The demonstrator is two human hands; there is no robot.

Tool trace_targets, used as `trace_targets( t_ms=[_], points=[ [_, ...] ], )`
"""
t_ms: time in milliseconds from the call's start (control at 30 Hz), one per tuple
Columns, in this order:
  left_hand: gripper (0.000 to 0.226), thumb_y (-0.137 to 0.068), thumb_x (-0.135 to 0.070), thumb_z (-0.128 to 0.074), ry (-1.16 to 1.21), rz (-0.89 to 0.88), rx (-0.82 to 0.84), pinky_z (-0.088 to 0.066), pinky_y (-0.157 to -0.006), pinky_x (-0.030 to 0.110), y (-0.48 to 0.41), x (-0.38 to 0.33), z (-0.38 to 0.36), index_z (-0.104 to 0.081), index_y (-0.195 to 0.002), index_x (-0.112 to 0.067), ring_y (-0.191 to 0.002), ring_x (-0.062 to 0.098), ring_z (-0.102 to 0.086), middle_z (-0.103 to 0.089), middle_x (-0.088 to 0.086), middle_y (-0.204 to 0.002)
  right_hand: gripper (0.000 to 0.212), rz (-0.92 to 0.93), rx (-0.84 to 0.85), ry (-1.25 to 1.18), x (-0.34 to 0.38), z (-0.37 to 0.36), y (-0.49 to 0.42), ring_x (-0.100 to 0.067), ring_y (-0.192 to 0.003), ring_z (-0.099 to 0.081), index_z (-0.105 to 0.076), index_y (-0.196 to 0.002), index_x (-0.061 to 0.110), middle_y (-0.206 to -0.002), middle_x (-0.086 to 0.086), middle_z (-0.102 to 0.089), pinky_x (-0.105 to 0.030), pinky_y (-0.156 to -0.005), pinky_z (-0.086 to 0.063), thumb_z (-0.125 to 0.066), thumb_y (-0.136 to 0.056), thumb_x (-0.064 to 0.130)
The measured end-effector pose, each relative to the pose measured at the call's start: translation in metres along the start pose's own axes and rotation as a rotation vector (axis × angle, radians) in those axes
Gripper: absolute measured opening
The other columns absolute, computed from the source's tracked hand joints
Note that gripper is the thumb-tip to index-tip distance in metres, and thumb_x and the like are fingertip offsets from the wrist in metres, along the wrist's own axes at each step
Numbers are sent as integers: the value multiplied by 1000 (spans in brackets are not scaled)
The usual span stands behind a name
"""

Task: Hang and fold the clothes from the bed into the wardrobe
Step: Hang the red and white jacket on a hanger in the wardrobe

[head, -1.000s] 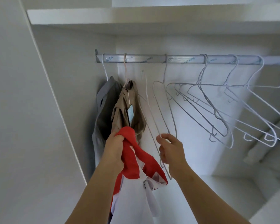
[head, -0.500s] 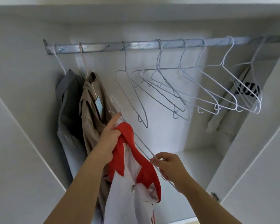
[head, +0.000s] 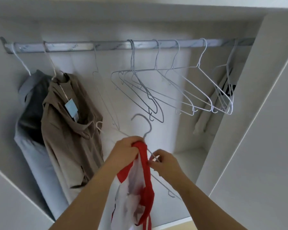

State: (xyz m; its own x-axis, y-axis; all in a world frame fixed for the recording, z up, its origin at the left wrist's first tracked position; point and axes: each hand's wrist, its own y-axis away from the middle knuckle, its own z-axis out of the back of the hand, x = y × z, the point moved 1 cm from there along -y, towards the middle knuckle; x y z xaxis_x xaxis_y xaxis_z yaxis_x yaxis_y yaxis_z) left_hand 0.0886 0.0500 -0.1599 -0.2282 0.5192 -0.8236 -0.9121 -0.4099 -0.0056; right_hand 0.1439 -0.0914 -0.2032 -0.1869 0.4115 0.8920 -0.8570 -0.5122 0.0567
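Since the frame half a second back, both hands have dropped lower and drawn close together, and the free hanger (head: 150, 127) has swung round so its hook stands clear above my knuckles.

Left hand (head: 125, 151) is clamped on the bunched red neckline of the red-and-white top (head: 145, 185), right at the hanger's neck. Right hand (head: 165, 162) pinches the wire shoulder just beside it. My reading of the grip: the neck opening is kept gathered so the wire arm can be fed inside. Whether the arm is already in the fabric I cannot tell, as the collar is blurred. The rest of the top hangs slack below my wrists, in front of the open wardrobe, not yet on the rail (head: 70, 47).

Around: a grey garment (head: 28, 105) and a tagged tan garment (head: 70, 127) hang at the rail's left end. One faint wire hanger (head: 96, 63) hangs just right of them. A cluster of empty hangers (head: 156, 97) fills the middle and right. The stretch between the tan garment and the cluster looks the likeliest slot. The cluster's splayed arms could snag the hook going up.
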Motion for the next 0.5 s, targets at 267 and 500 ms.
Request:
trace_targets(
  t_ms=[267,500],
  points=[
    [21,-89,-6,-42,41,167,-352,-38,-50,20,2,9,-10,-45,-104,-20,-63,12,-53,-55,0,-74,34,4,-77,-134,-11,18,6,-5,-45,-25,-31,-55,17,-39,13,-31,-15,-47,-25,-52,-72,-4],
    [13,-76,-6,-63,191,430,-149,-47,-62,30,-1,10,19,-59,-83,-16,-76,26,-58,-61,10,-84,52,74,-121,-306,-18,25,17,-5,-40,-19,-25,-52,18,-41,10,-22,-14,-43,-23,-68,-81,16]
  ],
)
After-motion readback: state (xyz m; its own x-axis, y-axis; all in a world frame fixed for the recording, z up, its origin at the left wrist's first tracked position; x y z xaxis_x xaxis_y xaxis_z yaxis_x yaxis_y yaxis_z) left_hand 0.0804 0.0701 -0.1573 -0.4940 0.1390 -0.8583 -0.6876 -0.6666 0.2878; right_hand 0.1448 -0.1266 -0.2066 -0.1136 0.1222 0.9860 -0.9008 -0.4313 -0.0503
